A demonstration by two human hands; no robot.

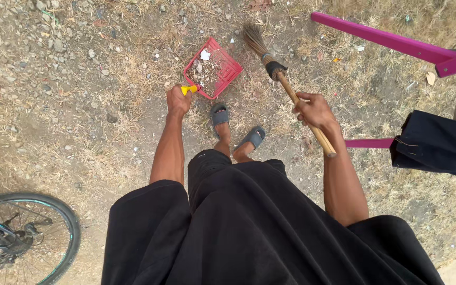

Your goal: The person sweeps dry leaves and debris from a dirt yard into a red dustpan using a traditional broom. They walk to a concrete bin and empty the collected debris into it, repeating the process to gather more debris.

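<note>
A bicycle wheel [27,237] sits at the near left over dry ground [80,132]. The right hand [315,111] is closed round the wooden handle of a broom [286,84], whose bristles point up towards the dustpan. The left hand [179,100] grips the yellow handle of a red dustpan [215,68], which rests on the ground just beyond the sandalled feet [236,129], holding grit and scraps. A magenta frame [391,42] stands far right.

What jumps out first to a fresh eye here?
The red plastic dustpan full of stones and litter, upper centre on the dry ground, held by its yellow handle in the left hand. Right of it, the right hand grips a wooden-handled straw broom, bristles beside the pan. A magenta metal frame crosses top right.
</note>
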